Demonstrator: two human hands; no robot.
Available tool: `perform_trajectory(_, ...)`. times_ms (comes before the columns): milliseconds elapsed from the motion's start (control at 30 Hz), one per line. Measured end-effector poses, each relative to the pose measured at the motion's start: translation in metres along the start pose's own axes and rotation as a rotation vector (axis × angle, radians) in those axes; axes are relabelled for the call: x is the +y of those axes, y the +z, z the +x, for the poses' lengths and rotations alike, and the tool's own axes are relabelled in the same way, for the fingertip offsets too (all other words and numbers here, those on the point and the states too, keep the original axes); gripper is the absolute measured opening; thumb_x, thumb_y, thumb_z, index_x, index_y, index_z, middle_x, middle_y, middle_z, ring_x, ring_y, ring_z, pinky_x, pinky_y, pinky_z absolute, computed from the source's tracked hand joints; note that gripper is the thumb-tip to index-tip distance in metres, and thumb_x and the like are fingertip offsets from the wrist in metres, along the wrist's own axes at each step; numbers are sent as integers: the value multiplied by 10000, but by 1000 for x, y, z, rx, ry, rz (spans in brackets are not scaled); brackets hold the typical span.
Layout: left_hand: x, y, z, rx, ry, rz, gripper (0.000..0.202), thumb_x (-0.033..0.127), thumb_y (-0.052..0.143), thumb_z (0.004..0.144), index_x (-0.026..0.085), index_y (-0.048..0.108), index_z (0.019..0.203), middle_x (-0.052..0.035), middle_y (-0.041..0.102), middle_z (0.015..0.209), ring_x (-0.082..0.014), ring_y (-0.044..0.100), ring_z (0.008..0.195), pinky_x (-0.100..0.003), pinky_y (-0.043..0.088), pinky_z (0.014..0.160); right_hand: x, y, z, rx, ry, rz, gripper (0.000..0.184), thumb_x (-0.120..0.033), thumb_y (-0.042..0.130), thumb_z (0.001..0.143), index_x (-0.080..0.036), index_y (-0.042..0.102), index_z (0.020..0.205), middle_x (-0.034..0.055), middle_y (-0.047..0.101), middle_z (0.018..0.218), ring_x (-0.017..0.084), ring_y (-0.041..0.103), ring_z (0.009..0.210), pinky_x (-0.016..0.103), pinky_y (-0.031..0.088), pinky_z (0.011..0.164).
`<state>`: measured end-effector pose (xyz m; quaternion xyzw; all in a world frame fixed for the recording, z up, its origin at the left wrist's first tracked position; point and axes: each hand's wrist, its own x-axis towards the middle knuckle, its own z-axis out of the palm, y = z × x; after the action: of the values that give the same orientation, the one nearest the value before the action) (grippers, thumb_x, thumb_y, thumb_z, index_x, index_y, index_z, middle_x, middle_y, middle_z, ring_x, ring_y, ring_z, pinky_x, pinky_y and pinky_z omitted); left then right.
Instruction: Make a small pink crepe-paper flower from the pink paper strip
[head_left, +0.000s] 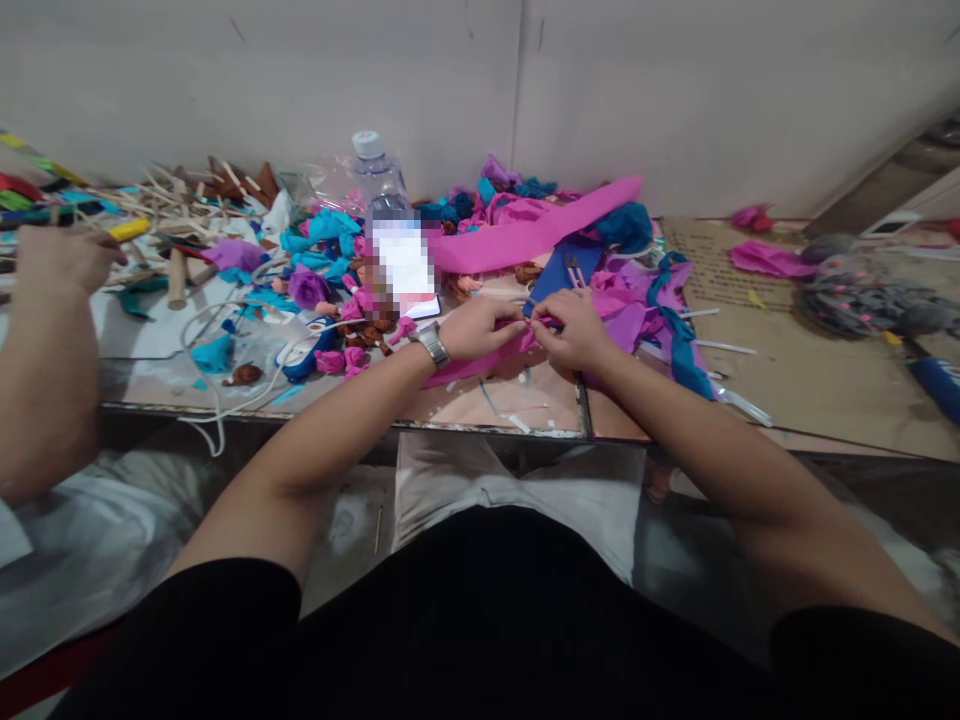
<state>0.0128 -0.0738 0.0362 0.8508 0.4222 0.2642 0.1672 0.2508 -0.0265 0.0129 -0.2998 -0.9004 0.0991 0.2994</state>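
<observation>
The left hand and right hand meet, fingertips pinching pink paper that extends beneath the left.

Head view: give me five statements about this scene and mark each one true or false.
1. The wearer's two hands are far apart. False: the left hand and right hand are close together at pink paper.
2. A watch is on the left wrist. True.
3. The phone is in front of the bottle. True.
4. The bottle's cap is red. False: the cap is white.
5. A co-worker's hand shows at the left. True.
</observation>
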Motion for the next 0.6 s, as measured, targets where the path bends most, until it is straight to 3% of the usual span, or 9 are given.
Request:
perform_trajectory(233, 1, -2, 0, -6, -5, 24, 341, 387, 582, 1059, 178, 752, 849, -45, 720, 739, -168, 596, 689, -322, 384, 706, 0, -1, 0, 2, -8, 15, 235, -449, 658, 1006, -249, 766, 951, 89, 826, 973, 314, 662, 1004, 522, 353, 1027)
perform_trajectory(433, 2, -5, 0, -32, -6, 7, 286, 353, 584, 1023, 181, 747, 863, -39, 729, 755, -176, 606, 693, -335, 399, 708, 1, 0, 1, 15, 0, 14, 256, -445, 631, 1019, -236, 763, 952, 105, 834, 997, 315, 682, 1004, 531, 364, 1041)
perform_trajectory(600, -2, -4, 1, -84, -36, -14, 352, 413, 565, 1041, 179, 738, 843, -36, 719, 731, -164, 583, 663, -319, 390, 678, 3, 0, 1, -13, -30, 55, 331, -517, 649, 1021, -253, 840, 1081, 102, 855, 1025, 318, 683, 1018, 511, 394, 1000)
